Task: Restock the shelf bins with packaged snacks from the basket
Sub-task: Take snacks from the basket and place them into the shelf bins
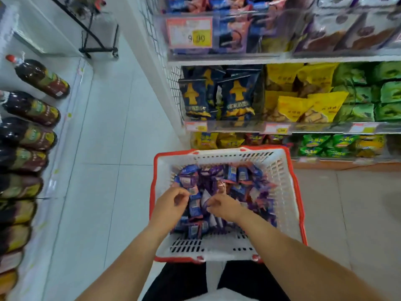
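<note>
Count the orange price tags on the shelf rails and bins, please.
4 visible: a large price tag on the top clear bin, and three small ones along the rail below, at left, middle and right. Lower rails are blurred; more may exist.

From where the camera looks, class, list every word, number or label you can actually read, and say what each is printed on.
"9.90": the large price tag on the clear top shelf bin.
Smaller price tags on the middle shelf edge: too blurred to read.
Dark blue snack bags: characters printed, too blurred to read.
Bottle labels on the left: unreadable.
Small packets in the basket: too small to read.
</note>
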Action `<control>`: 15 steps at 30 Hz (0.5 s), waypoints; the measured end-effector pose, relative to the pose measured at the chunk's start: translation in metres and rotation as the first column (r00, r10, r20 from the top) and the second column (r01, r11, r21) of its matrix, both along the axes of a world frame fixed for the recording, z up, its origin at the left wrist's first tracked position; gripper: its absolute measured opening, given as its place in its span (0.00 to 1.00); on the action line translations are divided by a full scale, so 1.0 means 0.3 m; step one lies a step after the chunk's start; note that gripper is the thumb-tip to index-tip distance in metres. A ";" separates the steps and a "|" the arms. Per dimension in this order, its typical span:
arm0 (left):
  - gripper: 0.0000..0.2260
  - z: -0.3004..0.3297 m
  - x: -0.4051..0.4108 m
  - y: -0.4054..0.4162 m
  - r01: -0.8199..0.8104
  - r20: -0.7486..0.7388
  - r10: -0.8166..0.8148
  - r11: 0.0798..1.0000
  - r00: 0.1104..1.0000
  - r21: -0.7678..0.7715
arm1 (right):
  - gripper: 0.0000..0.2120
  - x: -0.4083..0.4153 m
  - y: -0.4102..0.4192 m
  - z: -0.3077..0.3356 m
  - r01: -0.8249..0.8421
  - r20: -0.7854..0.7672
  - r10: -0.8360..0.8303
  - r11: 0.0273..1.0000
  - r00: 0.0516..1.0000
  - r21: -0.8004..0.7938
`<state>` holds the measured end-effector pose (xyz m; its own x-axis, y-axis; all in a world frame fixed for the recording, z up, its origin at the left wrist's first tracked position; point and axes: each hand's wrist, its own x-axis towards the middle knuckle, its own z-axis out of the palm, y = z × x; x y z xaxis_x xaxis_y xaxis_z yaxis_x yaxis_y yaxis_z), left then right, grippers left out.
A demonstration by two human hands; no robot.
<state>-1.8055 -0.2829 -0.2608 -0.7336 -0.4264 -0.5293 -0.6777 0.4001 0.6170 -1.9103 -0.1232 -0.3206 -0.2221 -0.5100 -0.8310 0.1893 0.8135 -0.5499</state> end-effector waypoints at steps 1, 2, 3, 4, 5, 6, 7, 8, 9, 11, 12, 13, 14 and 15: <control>0.07 -0.007 0.027 -0.010 -0.056 0.002 0.056 0.998 0.998 0.016 | 0.14 0.015 -0.028 -0.036 0.072 0.027 -0.072 0.997 0.997 0.019; 0.08 -0.008 0.049 -0.019 -0.098 0.001 0.098 0.995 0.995 0.023 | 0.16 0.018 -0.061 -0.073 0.187 0.045 -0.189 0.981 0.981 0.047; 0.09 -0.009 0.067 -0.030 -0.130 -0.002 0.130 0.991 0.992 0.031 | 0.17 0.016 -0.096 -0.101 0.325 0.068 -0.330 0.943 0.942 0.078; 0.10 -0.010 0.085 -0.042 -0.152 -0.004 0.152 0.988 0.988 0.042 | 0.20 0.012 -0.133 -0.129 0.441 0.098 -0.450 0.892 0.888 0.098; 0.11 -0.008 0.101 -0.055 -0.165 -0.009 0.166 0.985 0.986 0.056 | 0.24 0.005 -0.168 -0.149 0.513 0.119 -0.523 0.852 0.844 0.107; 0.11 -0.008 0.116 -0.068 -0.172 -0.009 0.173 0.983 0.985 0.065 | 0.27 0.001 -0.200 -0.173 0.547 0.138 -0.557 0.831 0.819 0.104; 0.09 -0.006 0.131 -0.080 -0.175 -0.010 0.176 0.982 0.984 0.074 | 0.28 0.004 -0.230 -0.191 0.553 0.154 -0.561 0.827 0.813 0.100; 0.08 -0.006 0.144 -0.092 -0.178 -0.012 0.179 0.981 0.984 0.079 | 0.26 0.011 -0.257 -0.208 0.542 0.183 -0.552 0.834 0.814 0.103; 0.07 -0.005 0.156 -0.103 -0.182 -0.017 0.184 0.980 0.983 0.081 | 0.22 0.024 -0.276 -0.225 0.526 0.223 -0.538 0.843 0.813 0.113; 0.07 0.003 0.176 -0.122 -0.182 -0.027 0.184 0.981 0.983 0.073 | 0.11 0.052 -0.298 -0.267 0.527 0.353 -0.544 0.836 0.761 0.152; 0.07 0.007 0.183 -0.131 -0.177 -0.024 0.179 0.982 0.984 0.067 | 0.09 0.060 -0.299 -0.281 0.544 0.402 -0.565 0.820 0.721 0.177; 0.07 0.009 0.188 -0.140 -0.174 -0.019 0.175 0.983 0.984 0.060 | 0.09 0.065 -0.295 -0.290 0.560 0.426 -0.582 0.806 0.693 0.192; 0.07 0.007 0.194 -0.149 -0.167 -0.010 0.168 0.985 0.986 0.047 | 0.11 0.068 -0.285 -0.294 0.567 0.442 -0.590 0.799 0.676 0.200; 0.07 0.006 0.197 -0.155 -0.161 -0.001 0.161 0.986 0.987 0.036 | 0.12 0.067 -0.270 -0.280 0.567 0.448 -0.591 0.798 0.671 0.204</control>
